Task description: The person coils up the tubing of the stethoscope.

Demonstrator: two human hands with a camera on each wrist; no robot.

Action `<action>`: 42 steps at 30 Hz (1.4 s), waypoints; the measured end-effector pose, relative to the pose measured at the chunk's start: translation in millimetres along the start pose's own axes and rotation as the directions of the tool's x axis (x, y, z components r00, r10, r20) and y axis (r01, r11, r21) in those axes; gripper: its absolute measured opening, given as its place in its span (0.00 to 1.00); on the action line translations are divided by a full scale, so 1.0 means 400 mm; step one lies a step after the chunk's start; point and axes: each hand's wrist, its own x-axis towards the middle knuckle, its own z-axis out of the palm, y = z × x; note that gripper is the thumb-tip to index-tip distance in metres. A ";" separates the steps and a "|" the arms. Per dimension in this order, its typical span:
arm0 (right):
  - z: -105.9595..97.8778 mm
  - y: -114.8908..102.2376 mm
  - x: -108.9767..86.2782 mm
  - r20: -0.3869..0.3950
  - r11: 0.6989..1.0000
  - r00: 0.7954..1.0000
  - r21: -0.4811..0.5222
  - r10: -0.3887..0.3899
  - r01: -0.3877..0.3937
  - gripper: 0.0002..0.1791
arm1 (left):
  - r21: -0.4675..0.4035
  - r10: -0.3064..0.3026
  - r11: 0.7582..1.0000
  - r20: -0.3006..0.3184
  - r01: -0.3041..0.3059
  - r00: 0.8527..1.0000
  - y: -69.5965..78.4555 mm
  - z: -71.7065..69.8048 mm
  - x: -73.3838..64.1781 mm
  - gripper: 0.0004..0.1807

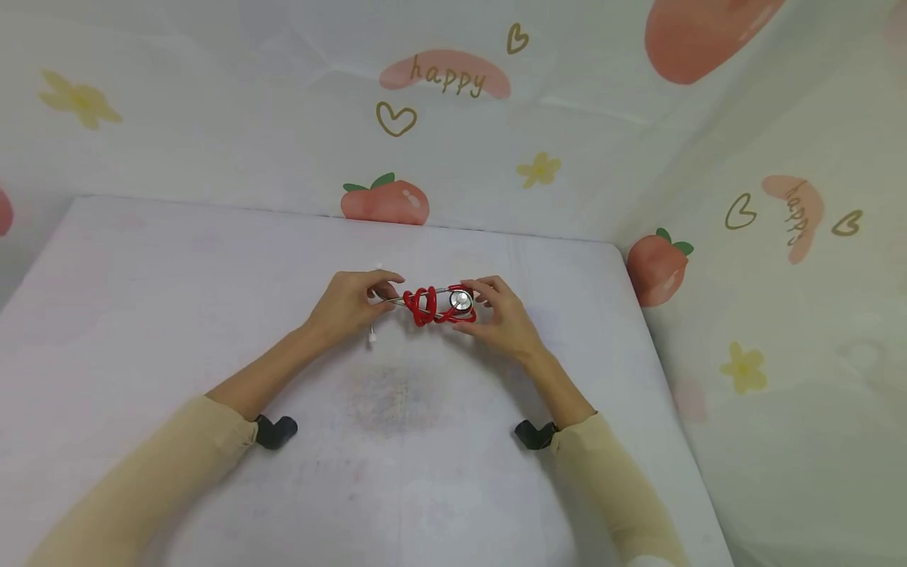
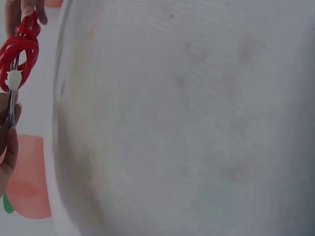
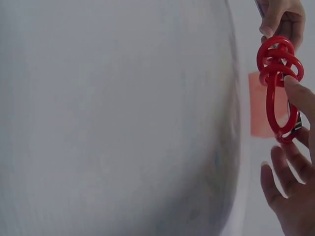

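Note:
A stethoscope [image 1: 430,307] is held up between both hands, its red tubing [image 3: 271,101] wound in loops around its metal ear tubes [image 2: 12,110]. My left hand [image 1: 347,303] pinches those metal tubes at the left end. A white eartip [image 1: 372,337] hangs below its fingers; another white eartip [image 2: 14,79] faces the left wrist view. At the other end, my right hand [image 1: 506,319] grips the looped tubing between thumb and fingers, around the round silver chest piece [image 1: 460,300]. In the right wrist view the outer fingers [image 3: 283,169] of this hand are spread away from the tubing.
A white-covered table [image 1: 397,488] lies beneath the hands. Behind it and to the right hang pale wall sheets [image 1: 248,118] printed with peaches, hearts and flowers. Black wrist mounts [image 1: 276,431] stick out from both beige sleeves [image 1: 163,465].

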 end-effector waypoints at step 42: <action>-0.016 0.040 0.007 0.220 0.974 0.959 0.101 0.176 -0.202 0.40 | -0.166 -0.218 0.961 0.028 0.220 0.975 -0.039 0.006 -0.013 0.16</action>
